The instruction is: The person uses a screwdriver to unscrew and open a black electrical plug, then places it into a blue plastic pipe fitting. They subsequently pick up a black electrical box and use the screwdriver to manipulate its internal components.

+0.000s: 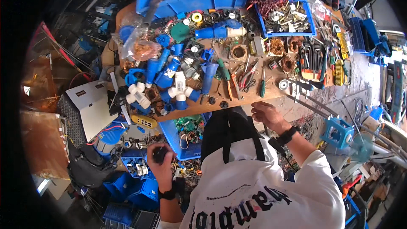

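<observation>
Across the middle of this crowded workshop runs the wooden bench (250, 95), with a deep blue bin (199, 5) at its far side and, right of that, a shallower blue tray (313, 24) of metal parts. Smaller than these, the left hand (163, 170) is off the bench's near edge, to the left, its fingers closed around a dark rounded piece (159, 154); it's too small and shadowed for me to say what that is. The right hand (267, 115) is at the bench's front edge, fingers loosely parted, nothing showing in it, just beside a green-handled screwdriver (263, 89). Holding the piece looks like the step in hand. The next move, I'd judge, calls for a sure grip on it and care around the loose tools. Smallest, two dark knobs (224, 104) sit by the front edge.
</observation>
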The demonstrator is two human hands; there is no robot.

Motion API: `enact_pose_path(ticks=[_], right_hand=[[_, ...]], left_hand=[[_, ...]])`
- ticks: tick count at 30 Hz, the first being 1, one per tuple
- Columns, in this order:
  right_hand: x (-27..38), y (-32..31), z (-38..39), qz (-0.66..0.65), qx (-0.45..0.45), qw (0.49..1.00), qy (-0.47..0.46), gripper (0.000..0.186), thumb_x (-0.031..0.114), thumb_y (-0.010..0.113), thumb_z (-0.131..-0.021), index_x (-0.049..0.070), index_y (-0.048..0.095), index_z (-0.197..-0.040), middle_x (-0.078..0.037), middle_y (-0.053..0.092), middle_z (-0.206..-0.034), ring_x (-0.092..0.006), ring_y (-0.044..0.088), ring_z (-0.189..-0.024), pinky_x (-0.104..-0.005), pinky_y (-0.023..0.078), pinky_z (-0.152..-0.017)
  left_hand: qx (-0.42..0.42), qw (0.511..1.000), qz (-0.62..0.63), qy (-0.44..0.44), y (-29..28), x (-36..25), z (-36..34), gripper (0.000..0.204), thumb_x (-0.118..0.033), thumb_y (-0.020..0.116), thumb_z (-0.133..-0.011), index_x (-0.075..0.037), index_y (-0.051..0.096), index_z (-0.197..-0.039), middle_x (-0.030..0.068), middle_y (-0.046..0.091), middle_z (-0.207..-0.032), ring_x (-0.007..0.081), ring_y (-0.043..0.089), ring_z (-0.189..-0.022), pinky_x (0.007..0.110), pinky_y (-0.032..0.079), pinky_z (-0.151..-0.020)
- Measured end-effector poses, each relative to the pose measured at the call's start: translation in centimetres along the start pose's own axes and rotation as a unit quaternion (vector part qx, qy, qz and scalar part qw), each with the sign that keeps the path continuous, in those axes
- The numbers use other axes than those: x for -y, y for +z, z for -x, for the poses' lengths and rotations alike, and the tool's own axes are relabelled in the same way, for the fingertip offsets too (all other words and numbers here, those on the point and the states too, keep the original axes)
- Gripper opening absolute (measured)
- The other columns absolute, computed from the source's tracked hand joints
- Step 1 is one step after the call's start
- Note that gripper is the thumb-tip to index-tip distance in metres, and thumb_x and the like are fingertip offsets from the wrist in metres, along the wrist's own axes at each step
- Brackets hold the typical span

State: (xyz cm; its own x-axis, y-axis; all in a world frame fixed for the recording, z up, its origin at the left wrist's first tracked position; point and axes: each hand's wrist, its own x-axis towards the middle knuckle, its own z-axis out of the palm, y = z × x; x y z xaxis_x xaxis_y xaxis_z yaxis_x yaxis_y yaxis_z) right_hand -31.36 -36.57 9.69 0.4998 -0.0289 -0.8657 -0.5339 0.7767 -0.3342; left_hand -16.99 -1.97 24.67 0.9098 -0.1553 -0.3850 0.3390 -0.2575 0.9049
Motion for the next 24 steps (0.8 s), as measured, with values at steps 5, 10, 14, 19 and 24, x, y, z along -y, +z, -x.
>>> enact_pose_path(ticks=[5, 10, 14, 19, 24], right_hand=[[-0.5, -1.9, -4.4, 0.015, -0.005, 1.0, 0.004, 0.021, 0.022, 0.058, -0.093, 0.005, 0.059, -0.105, -0.004, 0.062, -0.086, -0.0153, 0.062, -0.073, -0.028, 0.052, -0.068], [-0.4, -2.6, -7.5, -0.003, -0.109, 0.992, -0.06, 0.022, 0.018, 0.058, -0.092, 0.004, 0.058, -0.109, -0.005, 0.061, -0.09, -0.0155, 0.061, -0.073, -0.0274, 0.05, -0.069], [-3.0, -5.7, -10.6, 0.167, -0.202, 0.949, -0.175, 0.029, 0.017, 0.061, -0.089, 0.002, 0.055, -0.113, -0.007, 0.06, -0.099, -0.0172, 0.059, -0.088, -0.0304, 0.048, -0.078], [-3.1, -6.5, -11.6, 0.181, -0.203, 0.944, -0.187, 0.027, 0.017, 0.061, -0.089, 0.002, 0.055, -0.111, -0.006, 0.06, -0.1, -0.0155, 0.059, -0.09, -0.0287, 0.048, -0.076], [-0.8, -3.7, -11.3, 0.105, -0.136, 0.977, -0.126, 0.021, 0.015, 0.058, -0.093, 0.003, 0.056, -0.109, -0.004, 0.061, -0.096, -0.0121, 0.06, -0.082, -0.0253, 0.047, -0.07]], left_hand=[[-0.074, 0.994, 0.029, -0.074, 0.0, 3.5, 2.2, 0.018, -0.007, 0.061, -0.086, -0.006, 0.047, -0.097, 0.0071, 0.054, -0.074, 0.0151, 0.051, -0.057, 0.029, 0.044, -0.052], [-0.108, 0.987, 0.017, -0.113, 2.0, 5.5, 2.5, 0.02, -0.009, 0.062, -0.085, -0.005, 0.047, -0.097, 0.0058, 0.048, -0.07, 0.015, 0.048, -0.055, 0.029, 0.043, -0.05], [-0.095, 0.986, -0.012, -0.138, 2.8, 6.3, 2.1, 0.017, -0.012, 0.062, -0.086, -0.005, 0.048, -0.094, 0.0047, 0.047, -0.069, 0.015, 0.045, -0.054, 0.031, 0.042, -0.05], [-0.109, 0.982, -0.016, -0.154, 3.9, 7.2, 1.5, 0.02, -0.014, 0.064, -0.085, -0.005, 0.048, -0.094, 0.0047, 0.046, -0.068, 0.0154, 0.045, -0.054, 0.032, 0.042, -0.051], [-0.119, 0.977, -0.023, -0.177, 3.8, 8.5, 0.9, 0.026, -0.014, 0.068, -0.082, -0.005, 0.048, -0.096, 0.0065, 0.048, -0.069, 0.0165, 0.048, -0.054, 0.031, 0.042, -0.052]])
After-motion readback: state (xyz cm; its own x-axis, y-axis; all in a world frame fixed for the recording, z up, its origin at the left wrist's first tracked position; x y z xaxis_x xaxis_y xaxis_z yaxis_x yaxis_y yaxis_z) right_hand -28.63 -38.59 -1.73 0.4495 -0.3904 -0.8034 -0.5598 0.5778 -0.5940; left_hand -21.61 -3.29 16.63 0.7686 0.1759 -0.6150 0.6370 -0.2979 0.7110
